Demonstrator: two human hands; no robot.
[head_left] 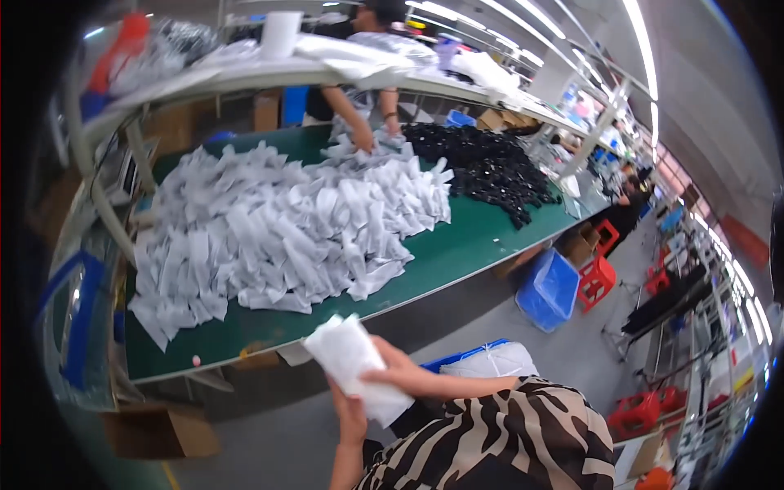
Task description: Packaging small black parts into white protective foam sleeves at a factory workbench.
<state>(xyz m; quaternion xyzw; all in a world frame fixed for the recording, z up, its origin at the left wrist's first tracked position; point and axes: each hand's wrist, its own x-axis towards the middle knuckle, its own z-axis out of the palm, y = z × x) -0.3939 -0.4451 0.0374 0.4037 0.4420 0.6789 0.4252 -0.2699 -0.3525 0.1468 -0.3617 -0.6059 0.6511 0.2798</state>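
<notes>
A stack of white, flat, soft-looking packets (346,347) is in my two hands, off the near edge of the table. My left hand (349,415) is closed round its lower left side. From the right, my right hand (397,369) grips the same stack, thumb laid across its face. What the packets contain does not show. Beyond them, a big heap of similar whitish packets (278,220) covers much of the green table (433,265). A pile of shiny black pieces (482,163), too small to name, lies farther right on it.
Across the table, a co-worker's hands (363,137) reach into the heap's far side. A white shelf (245,77) with rolls and plastic bags spans above. A white wrapped bundle (490,361) sits at my right. Beyond are a blue lined bin (547,290), red stools (596,282) and a cardboard box (163,431).
</notes>
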